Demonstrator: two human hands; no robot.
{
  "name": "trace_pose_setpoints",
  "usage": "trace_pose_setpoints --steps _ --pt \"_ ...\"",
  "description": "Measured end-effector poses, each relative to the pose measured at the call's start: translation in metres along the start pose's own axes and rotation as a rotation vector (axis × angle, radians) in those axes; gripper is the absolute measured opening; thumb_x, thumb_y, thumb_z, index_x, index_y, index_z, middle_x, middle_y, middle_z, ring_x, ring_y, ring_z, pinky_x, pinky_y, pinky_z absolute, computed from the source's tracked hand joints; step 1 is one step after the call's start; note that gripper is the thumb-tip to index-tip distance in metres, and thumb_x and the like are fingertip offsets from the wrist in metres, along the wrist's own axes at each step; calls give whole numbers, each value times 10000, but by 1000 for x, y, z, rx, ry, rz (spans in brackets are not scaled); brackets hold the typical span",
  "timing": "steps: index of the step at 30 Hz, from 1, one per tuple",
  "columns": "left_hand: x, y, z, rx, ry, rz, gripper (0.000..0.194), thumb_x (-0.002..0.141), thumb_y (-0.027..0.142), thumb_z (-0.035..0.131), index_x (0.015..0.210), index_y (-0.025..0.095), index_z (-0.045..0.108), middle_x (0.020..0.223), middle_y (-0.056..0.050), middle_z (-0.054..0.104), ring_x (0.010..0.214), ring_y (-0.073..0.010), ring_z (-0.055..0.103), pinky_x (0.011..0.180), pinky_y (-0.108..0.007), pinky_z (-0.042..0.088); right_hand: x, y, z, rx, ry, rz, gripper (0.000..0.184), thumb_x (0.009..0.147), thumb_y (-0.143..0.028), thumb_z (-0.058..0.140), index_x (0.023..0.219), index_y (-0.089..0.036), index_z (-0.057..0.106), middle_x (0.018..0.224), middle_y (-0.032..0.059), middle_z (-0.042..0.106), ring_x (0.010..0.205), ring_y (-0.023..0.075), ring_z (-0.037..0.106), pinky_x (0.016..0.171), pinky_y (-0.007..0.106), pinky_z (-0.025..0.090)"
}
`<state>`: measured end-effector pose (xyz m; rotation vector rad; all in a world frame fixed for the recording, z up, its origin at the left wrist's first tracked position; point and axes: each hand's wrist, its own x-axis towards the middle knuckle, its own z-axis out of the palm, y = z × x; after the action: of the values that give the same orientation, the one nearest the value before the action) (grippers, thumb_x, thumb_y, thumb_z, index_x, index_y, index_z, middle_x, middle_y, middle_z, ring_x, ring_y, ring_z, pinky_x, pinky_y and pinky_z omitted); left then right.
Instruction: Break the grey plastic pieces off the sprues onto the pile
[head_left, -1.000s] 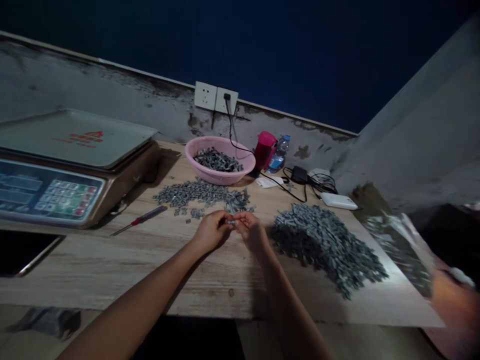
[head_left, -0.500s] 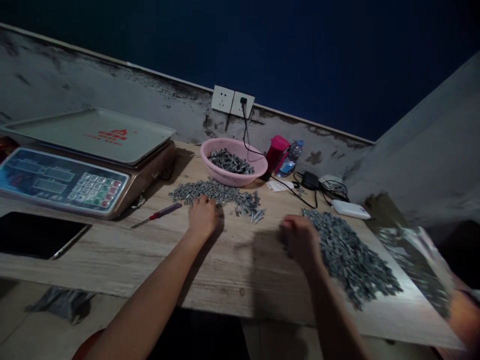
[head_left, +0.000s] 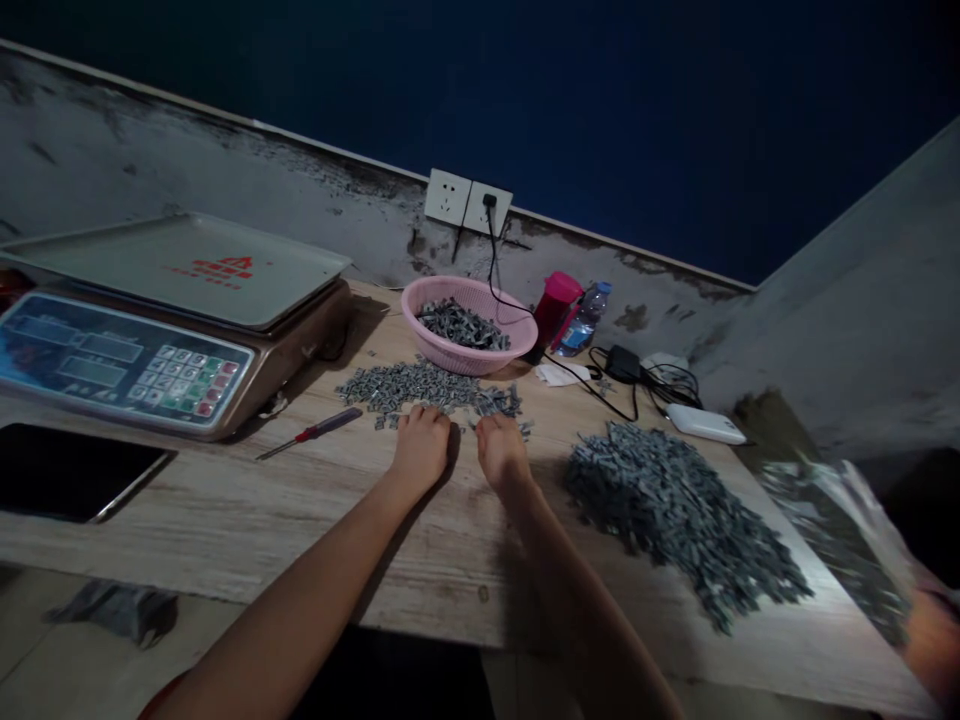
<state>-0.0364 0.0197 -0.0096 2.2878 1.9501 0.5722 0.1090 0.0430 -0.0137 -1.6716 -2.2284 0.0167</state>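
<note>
Presently, the left hand (head_left: 420,447) and the right hand (head_left: 502,452) are found side by side and slightly apart on the wooden bench (head_left: 225,530), at the near edge of a loose band of small grey metal pieces (head_left: 420,388). The fingers (head_left: 424,425) of each hand are held together and curled downward, with the tips at the pieces. Whether any piece is clamped cannot be determined (the fingertips are hidden behind the backs of the hands). A larger heap of grey metal pieces (head_left: 667,520) is laid out to the right, and more are contained in a pink plastic basket (head_left: 450,360) beyond the band. A red-handled screwdriver (head_left: 319,432) is placed left of the hands, near an electronic weighing scale (head_left: 172,340).
</note>
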Motion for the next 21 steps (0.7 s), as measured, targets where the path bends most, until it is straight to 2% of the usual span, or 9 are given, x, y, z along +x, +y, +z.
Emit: trace_pose_setpoints --steps 4,6,9,11,13,15,18,21 --pt "1 -1 0 -151 44 31 174 769 110 471 796 144 640 900 -132 628 957 -279 498 800 -395 372 -8 17 -2 513 169 91 124 793 -187 467 788 -177 591 706 67 585 675 193 531 686 319 435" --pt "2 1 0 -335 79 22 149 743 94 497 750 153 633 827 -105 637 889 -245 530 800 -371 386 -13 25 -5 769 156 167 122 768 -263 496 813 -190 582 647 26 573 594 164 521 602 288 447" --pt "4 9 -2 -867 140 -127 81 725 124 559 764 158 622 721 -35 625 707 -160 554 702 -291 428 -22 30 -11 1103 78 337 190 706 -313 552 829 -176 598 606 -5 568 526 131 521 555 271 471" --pt "3 15 -4 -1312 77 -299 84 696 159 623 779 149 619 645 3 606 580 -108 533 594 -235 432 -28 28 -17 1288 45 414 196 669 -291 590 816 -167 625 627 -2 590 562 131 560 623 297 500" --pt "1 21 -5 -1649 -48 -443 126 651 151 676 765 131 624 594 15 593 511 -75 519 523 -192 426 -34 24 -22 1392 63 425 147 655 -256 594 759 -166 645 670 13 621 645 153 609 708 329 511" --pt "-1 25 -6 -1829 -143 -521 144 624 111 697 754 118 635 586 6 601 501 -65 535 499 -167 439 -38 20 -27 1492 102 423 95 635 -220 578 680 -167 644 702 25 644 705 180 634 747 352 512" --pt "-3 29 -6 -1937 -209 -555 165 632 54 683 784 113 654 601 -11 617 515 -67 563 498 -156 475 -41 18 -30 1560 127 390 96 629 -187 538 652 -175 631 662 18 643 660 181 635 687 344 517" --pt "-5 31 -6 -1931 -253 -570 157 655 35 668 796 102 661 593 -23 619 517 -69 571 498 -152 490 -42 18 -30 1393 142 322 132 653 -177 515 700 -181 638 611 -2 623 580 150 603 589 277 480"
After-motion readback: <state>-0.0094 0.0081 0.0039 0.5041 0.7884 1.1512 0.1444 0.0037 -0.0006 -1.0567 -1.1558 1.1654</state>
